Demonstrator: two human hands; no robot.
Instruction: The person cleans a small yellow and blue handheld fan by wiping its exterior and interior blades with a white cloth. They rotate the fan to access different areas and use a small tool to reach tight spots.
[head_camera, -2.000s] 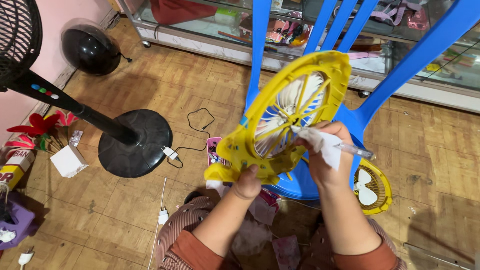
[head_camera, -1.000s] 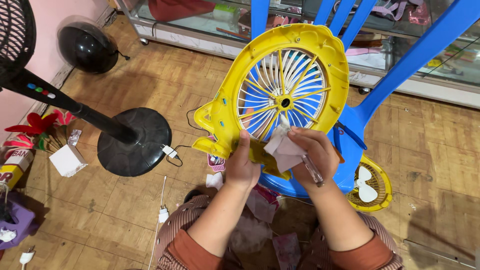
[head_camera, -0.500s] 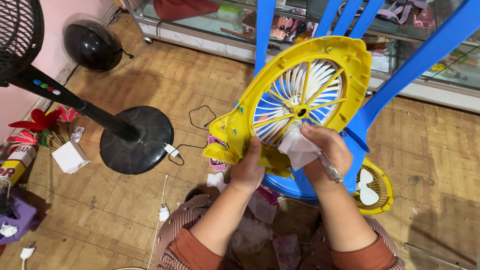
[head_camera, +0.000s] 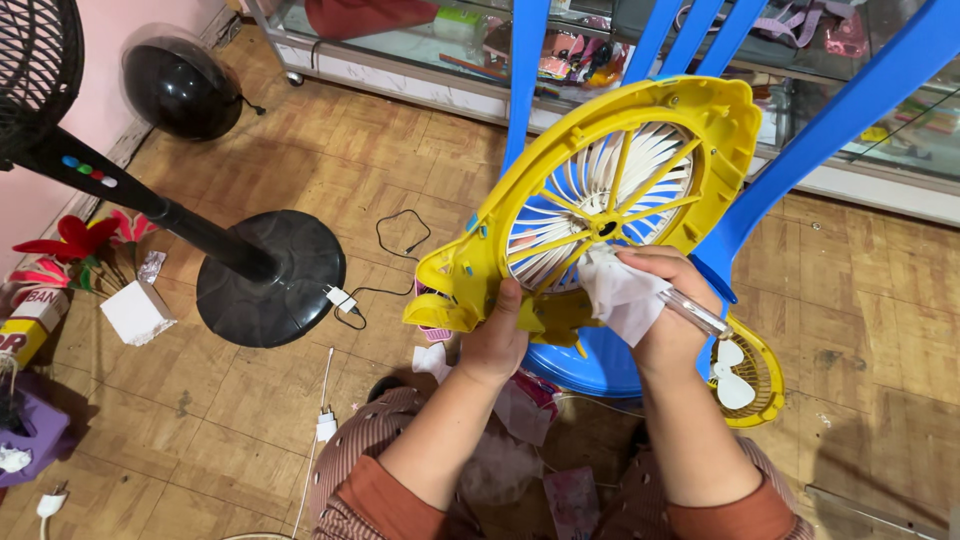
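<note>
Left hand (head_camera: 495, 345) still clamped on yellow fan (head_camera: 600, 200) lower edge; right hand (head_camera: 665, 300) pinching white tissue (head_camera: 620, 290), now nearer hub; fan tilted slightly more than before

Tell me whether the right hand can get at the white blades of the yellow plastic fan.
Probably not directly: the right hand presses a white tissue against the yellow plastic fan, whose yellow grille spokes cover the white blades.

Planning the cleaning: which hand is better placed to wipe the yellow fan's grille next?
Probably the right hand: it already presses the white tissue against the yellow fan near its hub, with a clear-handled tool alongside. The left hand grips the lower edge, steadying it.
</note>
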